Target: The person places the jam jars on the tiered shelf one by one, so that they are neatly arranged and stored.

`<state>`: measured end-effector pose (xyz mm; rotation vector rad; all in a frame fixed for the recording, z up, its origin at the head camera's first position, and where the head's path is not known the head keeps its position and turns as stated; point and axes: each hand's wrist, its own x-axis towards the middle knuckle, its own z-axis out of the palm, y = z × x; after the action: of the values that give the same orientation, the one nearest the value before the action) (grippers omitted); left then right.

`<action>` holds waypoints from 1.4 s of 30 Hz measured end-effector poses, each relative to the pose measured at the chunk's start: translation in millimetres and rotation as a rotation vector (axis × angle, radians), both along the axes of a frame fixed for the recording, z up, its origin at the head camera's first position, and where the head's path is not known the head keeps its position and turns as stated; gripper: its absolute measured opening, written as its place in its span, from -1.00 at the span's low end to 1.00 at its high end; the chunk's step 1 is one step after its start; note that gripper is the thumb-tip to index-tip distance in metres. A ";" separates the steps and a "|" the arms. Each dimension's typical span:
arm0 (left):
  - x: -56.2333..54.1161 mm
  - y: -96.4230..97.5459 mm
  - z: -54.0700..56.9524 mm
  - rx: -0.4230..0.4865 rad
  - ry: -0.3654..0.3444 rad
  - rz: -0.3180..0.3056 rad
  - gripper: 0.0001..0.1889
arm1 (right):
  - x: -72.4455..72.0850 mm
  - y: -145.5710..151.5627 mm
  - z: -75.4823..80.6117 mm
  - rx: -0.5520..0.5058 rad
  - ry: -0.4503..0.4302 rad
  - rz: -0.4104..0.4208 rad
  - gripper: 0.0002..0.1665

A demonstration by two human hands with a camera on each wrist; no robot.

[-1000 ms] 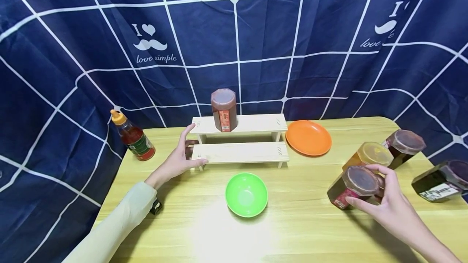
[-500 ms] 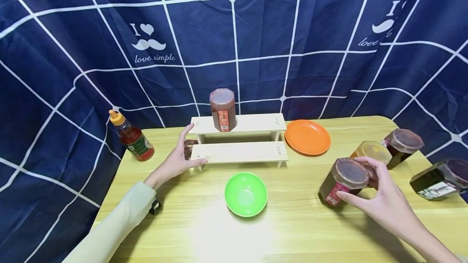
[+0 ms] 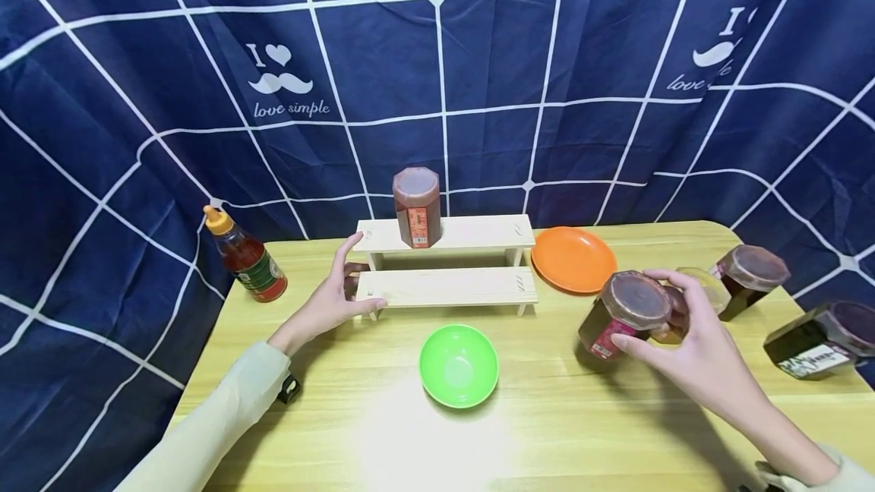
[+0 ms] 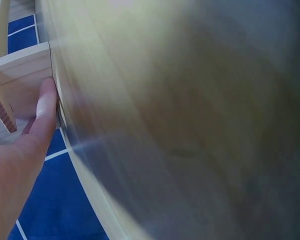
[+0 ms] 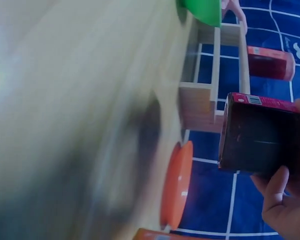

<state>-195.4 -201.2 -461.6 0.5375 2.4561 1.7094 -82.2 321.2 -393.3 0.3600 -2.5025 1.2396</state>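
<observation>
My right hand [image 3: 693,348] grips a dark octagonal jar [image 3: 632,302] with a pinkish-red label, thumb on the near side and fingers on the far side. In the right wrist view this jar [image 5: 262,137] is held up off the table, its shadow apart from it. My left hand [image 3: 335,291] holds the left end of a two-step wooden rack [image 3: 444,287], thumb at the lower step's front and index finger at the upper step. In the left wrist view a finger [image 4: 47,97] lies against the rack's side panel [image 4: 27,75]. A reddish-brown jar [image 3: 417,207] stands on the upper step.
A green bowl [image 3: 458,367] sits in front of the rack, an orange plate [image 3: 574,260] to its right. A yellow-capped sauce bottle [image 3: 249,257] stands at left. At right are a partly hidden yellow-lidded jar [image 3: 707,287] and two dark jars [image 3: 748,275]. A blue curtain [image 3: 492,82] hangs behind.
My right hand has carried the dark jar left and away from me, off the spot in front of the yellow-lidded jar. My left hand stays on the rack.
</observation>
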 end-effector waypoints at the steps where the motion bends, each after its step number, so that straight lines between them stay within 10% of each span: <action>1: 0.0 0.0 0.0 -0.002 0.001 0.001 0.28 | -1.9 -1.6 2.1 -0.014 -0.003 0.009 0.21; 42: -0.8 -0.4 0.6 -0.015 -0.004 0.007 0.28 | -92.0 -101.0 56.2 -0.338 -0.051 0.177 0.07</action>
<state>-196.1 -201.6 -461.1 0.5233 2.4691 1.6910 -174.2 220.2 -337.1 0.4756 -2.2818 1.7274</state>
